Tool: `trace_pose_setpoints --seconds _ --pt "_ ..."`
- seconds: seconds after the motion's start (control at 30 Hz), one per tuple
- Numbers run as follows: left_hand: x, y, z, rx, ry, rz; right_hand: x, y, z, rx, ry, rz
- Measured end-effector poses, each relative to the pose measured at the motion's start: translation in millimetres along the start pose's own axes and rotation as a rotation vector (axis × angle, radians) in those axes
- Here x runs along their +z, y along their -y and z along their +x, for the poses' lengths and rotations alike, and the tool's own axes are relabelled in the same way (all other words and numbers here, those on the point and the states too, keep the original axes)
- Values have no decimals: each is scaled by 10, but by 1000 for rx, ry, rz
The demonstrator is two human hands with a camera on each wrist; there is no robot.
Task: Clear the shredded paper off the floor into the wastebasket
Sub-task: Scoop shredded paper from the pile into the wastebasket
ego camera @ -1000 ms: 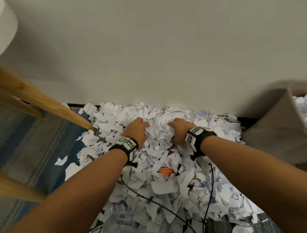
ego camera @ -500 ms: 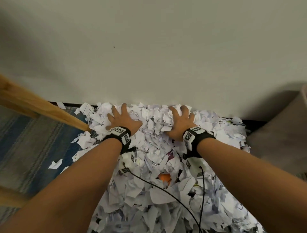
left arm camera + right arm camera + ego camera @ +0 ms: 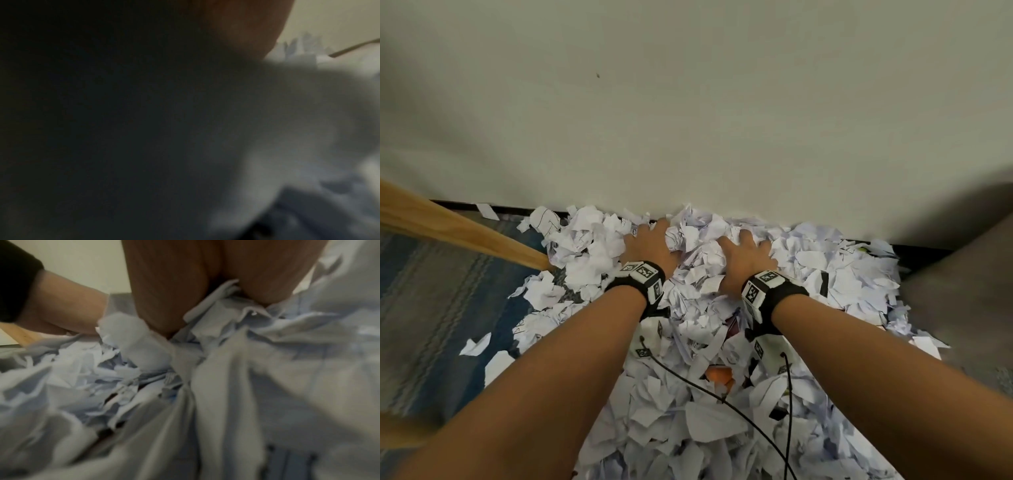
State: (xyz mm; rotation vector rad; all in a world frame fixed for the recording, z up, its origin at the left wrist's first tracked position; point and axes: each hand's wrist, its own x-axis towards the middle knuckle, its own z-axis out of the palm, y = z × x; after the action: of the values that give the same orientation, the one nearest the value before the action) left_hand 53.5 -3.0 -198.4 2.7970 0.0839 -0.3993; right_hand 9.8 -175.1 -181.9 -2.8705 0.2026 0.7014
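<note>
A deep pile of shredded paper [image 3: 722, 342] lies on the floor against the wall. My left hand [image 3: 650, 245] and right hand [image 3: 744, 255] lie side by side on its far part, near the wall. Their fingers stretch forward with the tips sunk among the scraps, and a ridge of paper stands between them. In the right wrist view my right fingers [image 3: 162, 293] run straight down into the paper [image 3: 144, 386], with my left hand [image 3: 68, 308] beside them. The left wrist view is mostly dark, with blurred paper [image 3: 308, 113]. The wastebasket [image 3: 962, 284] is a blurred beige shape at the right edge.
A slanted wooden leg [image 3: 458, 229] meets the floor at the pile's left edge. A blue striped rug [image 3: 431, 301] with a few stray scraps lies to the left. Black cables [image 3: 722, 401] run over the pile, and an orange thing [image 3: 717, 375] shows among the scraps.
A second ago both hands were bunched in the pile's middle. They then spread flat near the wall, and now they have drawn closer together with their fingertips sunk into the paper.
</note>
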Motion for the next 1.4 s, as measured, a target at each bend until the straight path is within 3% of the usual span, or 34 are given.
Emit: trace_pose_setpoints --seconds 0.4,0.9,1.27,1.4 --pt "-233 -14 -109 170 -114 -5 -133 -91 -39 -125 -124 14" --pt "-948 -349 -466 234 -209 -19 -915 -103 -498 -206 -341 407" --pt "-1285 -628 -740 317 -218 -42 -1387 -235 -857 -179 -413 320" --pt "-1328 -852 -807 351 -217 -66 -1608 -433 -1017 -128 -478 398"
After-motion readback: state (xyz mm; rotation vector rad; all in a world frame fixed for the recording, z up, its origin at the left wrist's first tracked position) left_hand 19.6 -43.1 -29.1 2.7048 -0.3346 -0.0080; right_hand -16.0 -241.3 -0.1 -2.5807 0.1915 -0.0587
